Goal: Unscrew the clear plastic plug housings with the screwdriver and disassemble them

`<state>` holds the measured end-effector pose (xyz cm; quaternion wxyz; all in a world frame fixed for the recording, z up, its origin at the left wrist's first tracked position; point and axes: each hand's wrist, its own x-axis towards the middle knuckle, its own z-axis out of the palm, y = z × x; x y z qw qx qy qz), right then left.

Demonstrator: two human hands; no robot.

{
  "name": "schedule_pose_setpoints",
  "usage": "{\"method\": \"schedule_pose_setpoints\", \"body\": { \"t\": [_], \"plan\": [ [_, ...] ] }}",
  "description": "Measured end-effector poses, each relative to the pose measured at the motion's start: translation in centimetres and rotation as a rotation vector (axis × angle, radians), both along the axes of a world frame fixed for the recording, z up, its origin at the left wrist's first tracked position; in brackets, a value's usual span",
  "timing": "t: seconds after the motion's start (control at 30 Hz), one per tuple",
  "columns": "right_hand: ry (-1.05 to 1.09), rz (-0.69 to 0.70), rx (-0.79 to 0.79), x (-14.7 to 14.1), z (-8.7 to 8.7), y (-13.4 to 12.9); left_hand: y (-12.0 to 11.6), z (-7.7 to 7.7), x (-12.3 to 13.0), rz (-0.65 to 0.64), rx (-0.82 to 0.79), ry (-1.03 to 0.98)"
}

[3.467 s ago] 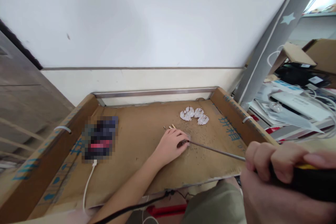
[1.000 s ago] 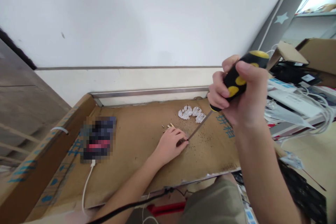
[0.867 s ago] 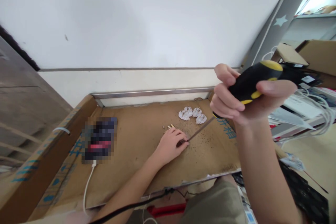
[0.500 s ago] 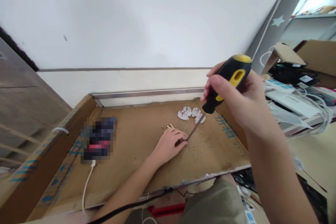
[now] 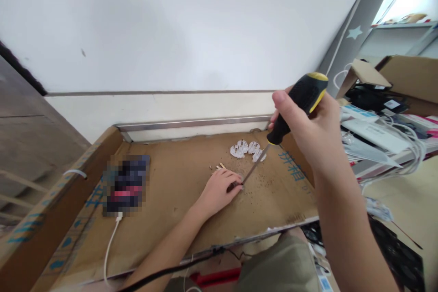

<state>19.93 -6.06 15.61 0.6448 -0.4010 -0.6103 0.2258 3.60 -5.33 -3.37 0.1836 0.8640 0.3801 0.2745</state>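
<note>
My right hand (image 5: 308,123) is wrapped round the black and yellow handle of a screwdriver (image 5: 298,102), tilted with its shaft pointing down to the left. The tip meets a small piece at the fingertips of my left hand (image 5: 224,187), which rests on the cardboard (image 5: 164,191). Fingers and thumb of that hand pinch the piece, too small and covered to name. Clear plastic pieces (image 5: 239,148) lie just beyond, and small brass-coloured parts (image 5: 221,165) lie behind my left hand. Dark specks are scattered to the right of the tip.
A blurred-out device (image 5: 126,185) with a white cable (image 5: 108,246) lies on the left. Raised cardboard edges (image 5: 51,210) border the surface. Papers, cables and an open box (image 5: 410,77) are piled at the right. A black cable crosses the front edge.
The screwdriver handle has turned in my right hand, and its yellow-rimmed slot no longer shows. My left hand keeps its place on the cardboard. The view has shifted slightly.
</note>
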Motion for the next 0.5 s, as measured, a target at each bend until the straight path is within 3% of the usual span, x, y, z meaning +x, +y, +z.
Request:
{"method": "schedule_pose_setpoints", "body": {
  "t": [0.07,0.17,0.23,0.33,0.4,0.5],
  "plan": [
    [0.022,-0.051,0.062,-0.4,0.0,-0.5,0.0,-0.1,0.0,0.004,-0.004,0.002],
    [0.210,0.218,0.068,-0.4,0.0,-0.4,0.0,0.0,0.1,0.001,-0.009,0.005],
    [0.323,0.420,-0.014,-0.1,0.1,0.2,0.0,0.0,0.1,-0.003,-0.010,0.007],
    [0.331,0.554,-0.111,0.6,0.0,1.1,0.0,0.0,0.0,0.007,-0.012,0.013],
    [0.261,0.510,-0.098,0.7,-0.1,1.3,0.0,0.0,0.0,0.014,-0.013,0.012],
    [0.193,0.234,0.009,0.4,-0.4,0.6,0.0,-0.1,0.0,0.014,-0.011,0.002]
  ]
}}
